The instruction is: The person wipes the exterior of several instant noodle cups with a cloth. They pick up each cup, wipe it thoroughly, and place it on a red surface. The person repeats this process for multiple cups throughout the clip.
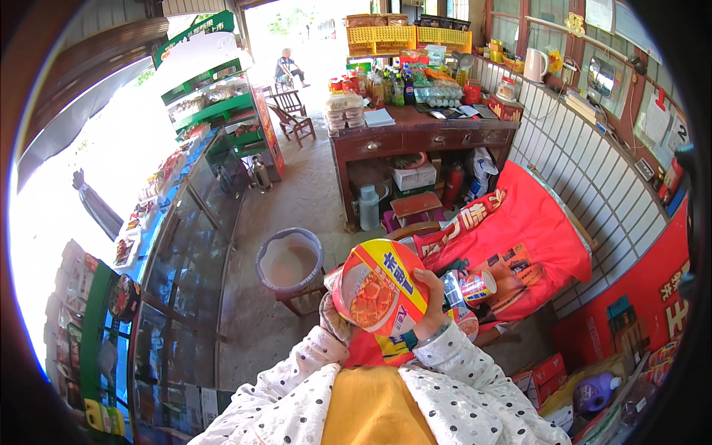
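Note:
In front of my chest I hold up an instant noodle bowl (382, 286), its red and yellow lid tilted towards me and bearing writing. My right hand (433, 305) grips its right side, the thumb on the lid's edge. At the left side is my left hand (338, 317), with a brownish cloth (332, 328) between it and the bowl; most of its fingers are hidden. Just right of my right hand, a noodle cup (478, 286) lies on its side, with another noodle container (464, 322) below it. Both rest on a red printed cover (534, 239).
A purple-rimmed basin (292, 258) of murky water stands on a stool (297, 300) ahead to the left. A glass display counter (183, 267) runs along the left. Beyond are a loaded wooden desk (423, 133) and a thermos flask (369, 207). Someone (289, 67) sits outside the doorway.

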`<control>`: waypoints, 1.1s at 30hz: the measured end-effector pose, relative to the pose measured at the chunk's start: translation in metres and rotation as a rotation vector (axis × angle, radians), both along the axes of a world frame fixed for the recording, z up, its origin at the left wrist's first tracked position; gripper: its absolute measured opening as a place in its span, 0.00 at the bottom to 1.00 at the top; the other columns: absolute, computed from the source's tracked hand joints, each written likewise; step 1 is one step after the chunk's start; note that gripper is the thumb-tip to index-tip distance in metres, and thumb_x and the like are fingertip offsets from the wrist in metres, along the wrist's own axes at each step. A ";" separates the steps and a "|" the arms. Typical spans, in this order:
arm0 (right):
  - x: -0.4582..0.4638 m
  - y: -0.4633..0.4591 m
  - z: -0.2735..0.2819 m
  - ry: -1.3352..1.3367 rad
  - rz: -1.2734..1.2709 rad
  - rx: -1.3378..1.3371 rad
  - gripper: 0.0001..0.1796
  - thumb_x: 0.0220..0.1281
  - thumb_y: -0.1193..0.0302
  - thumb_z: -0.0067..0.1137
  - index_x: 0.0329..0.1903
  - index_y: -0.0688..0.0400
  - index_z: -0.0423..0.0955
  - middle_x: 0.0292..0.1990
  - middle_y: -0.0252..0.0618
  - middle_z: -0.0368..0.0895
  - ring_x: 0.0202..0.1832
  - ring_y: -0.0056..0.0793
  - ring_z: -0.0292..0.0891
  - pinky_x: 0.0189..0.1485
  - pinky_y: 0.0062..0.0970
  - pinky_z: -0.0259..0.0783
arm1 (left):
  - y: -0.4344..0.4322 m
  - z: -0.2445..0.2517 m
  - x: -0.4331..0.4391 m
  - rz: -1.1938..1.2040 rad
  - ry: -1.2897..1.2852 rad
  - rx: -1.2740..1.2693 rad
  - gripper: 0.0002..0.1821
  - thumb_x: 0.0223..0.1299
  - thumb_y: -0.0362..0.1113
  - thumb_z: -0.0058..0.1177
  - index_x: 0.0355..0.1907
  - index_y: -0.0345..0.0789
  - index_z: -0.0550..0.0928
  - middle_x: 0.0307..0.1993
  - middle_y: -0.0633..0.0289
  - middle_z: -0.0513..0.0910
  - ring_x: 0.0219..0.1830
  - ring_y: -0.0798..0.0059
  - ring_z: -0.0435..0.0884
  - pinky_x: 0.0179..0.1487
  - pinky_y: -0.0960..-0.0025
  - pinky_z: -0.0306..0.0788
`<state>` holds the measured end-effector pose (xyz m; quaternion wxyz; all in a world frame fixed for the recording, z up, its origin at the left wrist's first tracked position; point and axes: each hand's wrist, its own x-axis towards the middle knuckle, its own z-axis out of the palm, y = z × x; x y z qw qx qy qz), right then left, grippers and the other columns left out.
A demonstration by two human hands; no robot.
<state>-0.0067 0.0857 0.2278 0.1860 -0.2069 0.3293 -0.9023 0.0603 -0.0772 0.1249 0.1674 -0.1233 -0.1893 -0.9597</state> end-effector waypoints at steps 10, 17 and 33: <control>-0.066 0.010 -0.057 -0.307 0.033 -0.147 0.17 0.65 0.65 0.60 0.53 0.60 0.78 0.51 0.42 0.85 0.53 0.35 0.82 0.61 0.34 0.77 | 0.010 -0.021 -0.021 0.573 -0.293 -0.500 0.13 0.76 0.43 0.44 0.42 0.38 0.80 0.28 0.59 0.84 0.27 0.68 0.80 0.32 0.68 0.72; -0.078 0.012 -0.053 -0.540 0.067 -0.100 0.19 0.66 0.63 0.59 0.55 0.61 0.77 0.50 0.41 0.87 0.52 0.35 0.84 0.60 0.37 0.78 | -0.023 0.035 -0.003 0.502 -0.396 -0.176 0.24 0.80 0.48 0.40 0.65 0.34 0.76 0.56 0.59 0.83 0.52 0.66 0.84 0.54 0.68 0.77; -0.097 0.031 -0.063 -0.550 0.138 -0.121 0.23 0.69 0.59 0.55 0.59 0.62 0.75 0.53 0.44 0.86 0.54 0.38 0.84 0.61 0.37 0.77 | 0.047 0.058 -0.009 1.060 -0.001 -1.686 0.29 0.48 0.18 0.62 0.57 0.36 0.82 0.64 0.47 0.77 0.67 0.48 0.75 0.69 0.54 0.71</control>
